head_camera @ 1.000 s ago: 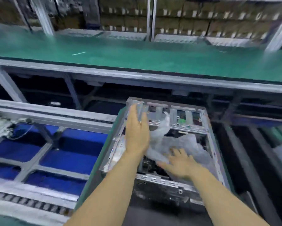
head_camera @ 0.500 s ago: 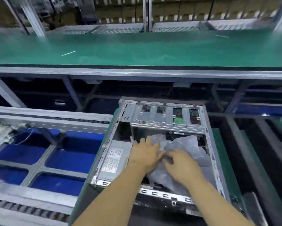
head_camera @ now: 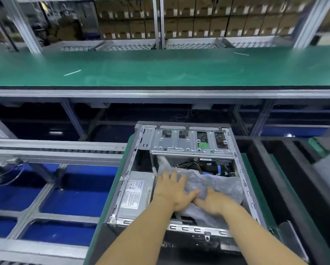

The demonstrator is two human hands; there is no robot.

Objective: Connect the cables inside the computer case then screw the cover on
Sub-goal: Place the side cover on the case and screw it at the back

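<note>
An open grey computer case (head_camera: 242, 175) lies in front of me with its side cover off. A silver power supply (head_camera: 136, 194) fills its left bay, and black, yellow and blue cables (head_camera: 204, 166) show at the back under the drive cage (head_camera: 189, 144). A crumpled clear plastic bag (head_camera: 221, 185) covers the middle. My left hand (head_camera: 171, 190) rests flat on the bag, fingers spread. Close beside it, my right hand (head_camera: 211, 202) grips a fold of the bag with its fingers tucked under.
A long green bench top (head_camera: 160, 69) runs across behind the case. A roller conveyor rail (head_camera: 55, 148) and blue bins (head_camera: 45, 197) are to the left. Dark trays (head_camera: 294, 178) stand to the right. Cardboard boxes (head_camera: 198, 20) fill shelves at the back.
My left hand came down from above the case's left edge onto the plastic bag. Both hands have drawn together on the bag inside the case.
</note>
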